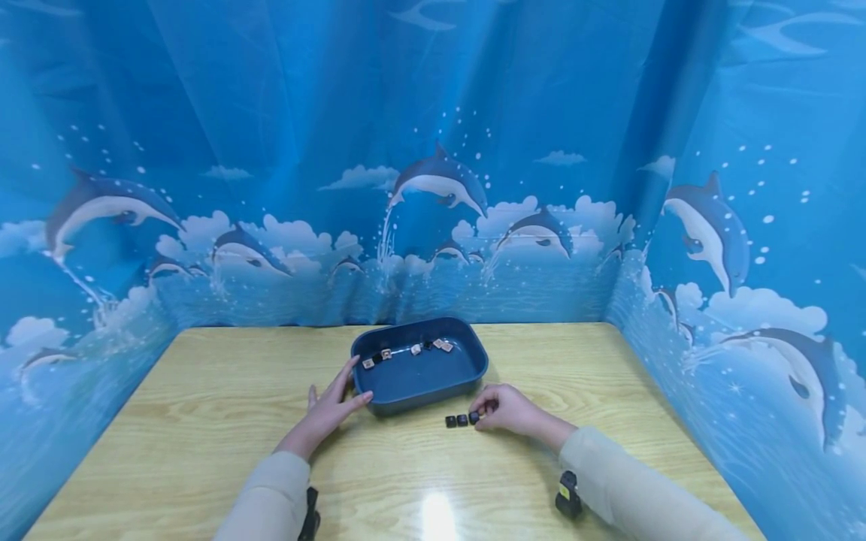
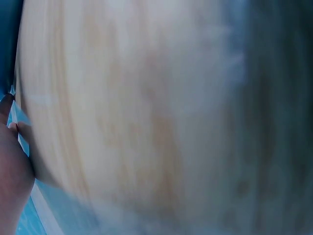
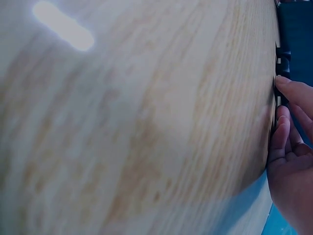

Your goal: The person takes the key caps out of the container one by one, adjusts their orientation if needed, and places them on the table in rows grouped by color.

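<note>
A dark blue plastic basin (image 1: 419, 394) stands on the table, with several small pale and black cubes, seemingly keycaps, inside along its far and left sides. My left hand (image 1: 330, 409) rests against the basin's left end, fingers spread and thumb at the near rim. In front of the basin, 3 black keycaps lie in a short row: a left one (image 1: 450, 421), a middle one (image 1: 462, 420) and a right one (image 1: 473, 417). My right hand (image 1: 510, 409) pinches the right one between thumb and fingers. In the right wrist view the right hand (image 3: 296, 142) shows at the edge beside the row.
The wooden table (image 1: 223, 421) extends on both sides of the basin. A blue curtain (image 1: 304, 150) printed with dolphins surrounds its back and sides. A black wrist camera (image 1: 568, 494) sits under the right sleeve. Light glares off the table's near part.
</note>
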### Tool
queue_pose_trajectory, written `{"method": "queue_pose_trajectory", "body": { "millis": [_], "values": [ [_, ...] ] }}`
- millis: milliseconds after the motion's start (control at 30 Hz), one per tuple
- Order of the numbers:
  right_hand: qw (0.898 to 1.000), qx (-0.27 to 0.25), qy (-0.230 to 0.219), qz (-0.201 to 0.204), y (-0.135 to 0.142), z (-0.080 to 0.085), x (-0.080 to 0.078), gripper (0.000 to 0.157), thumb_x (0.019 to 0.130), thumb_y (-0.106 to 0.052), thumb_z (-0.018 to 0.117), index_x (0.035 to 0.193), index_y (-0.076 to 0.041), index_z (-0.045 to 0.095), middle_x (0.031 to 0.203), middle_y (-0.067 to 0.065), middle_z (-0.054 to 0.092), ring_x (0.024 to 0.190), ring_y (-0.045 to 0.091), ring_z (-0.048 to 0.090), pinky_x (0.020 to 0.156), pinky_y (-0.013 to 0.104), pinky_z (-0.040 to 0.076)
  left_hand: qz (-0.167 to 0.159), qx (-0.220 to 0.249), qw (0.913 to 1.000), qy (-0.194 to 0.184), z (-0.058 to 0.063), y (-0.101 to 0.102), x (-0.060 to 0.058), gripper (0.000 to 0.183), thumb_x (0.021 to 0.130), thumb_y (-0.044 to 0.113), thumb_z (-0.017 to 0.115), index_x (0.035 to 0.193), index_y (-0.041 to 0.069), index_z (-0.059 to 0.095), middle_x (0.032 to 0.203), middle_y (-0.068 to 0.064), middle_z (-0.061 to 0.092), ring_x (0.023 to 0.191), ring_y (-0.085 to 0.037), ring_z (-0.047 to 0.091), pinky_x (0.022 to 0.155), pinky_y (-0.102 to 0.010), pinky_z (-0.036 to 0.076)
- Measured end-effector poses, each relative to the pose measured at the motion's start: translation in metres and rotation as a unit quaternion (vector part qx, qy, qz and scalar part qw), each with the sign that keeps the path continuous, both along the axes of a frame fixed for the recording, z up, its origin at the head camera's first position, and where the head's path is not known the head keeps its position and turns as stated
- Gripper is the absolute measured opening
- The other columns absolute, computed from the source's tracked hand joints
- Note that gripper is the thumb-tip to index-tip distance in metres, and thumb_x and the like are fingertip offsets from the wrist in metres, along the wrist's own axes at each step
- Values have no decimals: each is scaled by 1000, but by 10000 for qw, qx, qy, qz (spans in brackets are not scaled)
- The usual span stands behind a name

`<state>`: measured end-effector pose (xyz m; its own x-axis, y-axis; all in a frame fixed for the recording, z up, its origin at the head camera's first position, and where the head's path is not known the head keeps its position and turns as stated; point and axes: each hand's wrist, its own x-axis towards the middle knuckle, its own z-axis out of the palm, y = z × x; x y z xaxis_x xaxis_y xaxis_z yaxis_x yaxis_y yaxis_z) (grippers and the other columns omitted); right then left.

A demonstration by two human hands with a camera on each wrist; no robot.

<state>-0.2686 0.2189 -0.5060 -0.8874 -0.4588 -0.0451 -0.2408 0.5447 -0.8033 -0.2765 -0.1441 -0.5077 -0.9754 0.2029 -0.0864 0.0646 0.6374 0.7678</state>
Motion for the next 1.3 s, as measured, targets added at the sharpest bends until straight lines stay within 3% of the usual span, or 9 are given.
{"method": "queue_pose_trajectory", "body": {
  "millis": [300,467,700,900,1100,1300],
  "values": [
    [9999,-77,72,-119,2,5,3,27,71,-4,83,96,-7,74,85,-1,64,75,15,58,64,25,53,16,-29,10000,-34,0,0,1,85,94,49,58,158,22,9,159,-18,17,142,-45,18,106,-61,-23],
    [9997,-97,108,-184,4,19,6,28,73,-3,81,99,-4,72,90,4,65,78,15,60,68,26,55,-23,-4,10000,-37,0,1,1,85,95,50,57,158,22,9,159,-18,16,142,-45,18,106,-62,-22],
    [9993,-334,142,77,-2,43,5,27,78,0,77,104,1,71,98,19,64,82,20,60,72,29,55,-24,-46,10000,32,1,-2,2,83,95,47,58,158,22,9,158,-19,19,142,-45,19,107,-62,-22],
    [9986,-429,221,196,-9,57,-5,26,80,-3,78,105,-3,72,100,14,66,81,19,61,72,29,55,-52,36,10000,25,-1,1,3,83,95,46,58,158,21,10,157,-19,21,142,-45,20,106,-62,-22],
    [9975,-576,279,290,-21,67,-20,26,82,-3,76,107,3,70,101,19,65,82,20,61,71,30,54,-14,101,9999,17,0,3,4,84,95,46,59,158,21,11,157,-20,21,142,-45,20,106,-62,-22],
    [9977,-596,37,325,-38,79,-34,23,84,-4,75,107,-6,72,107,18,64,87,20,62,74,34,55,9,93,9998,187,-1,2,3,82,95,43,60,158,20,13,156,-20,26,141,-44,22,106,-63,-21]
  ]
}}
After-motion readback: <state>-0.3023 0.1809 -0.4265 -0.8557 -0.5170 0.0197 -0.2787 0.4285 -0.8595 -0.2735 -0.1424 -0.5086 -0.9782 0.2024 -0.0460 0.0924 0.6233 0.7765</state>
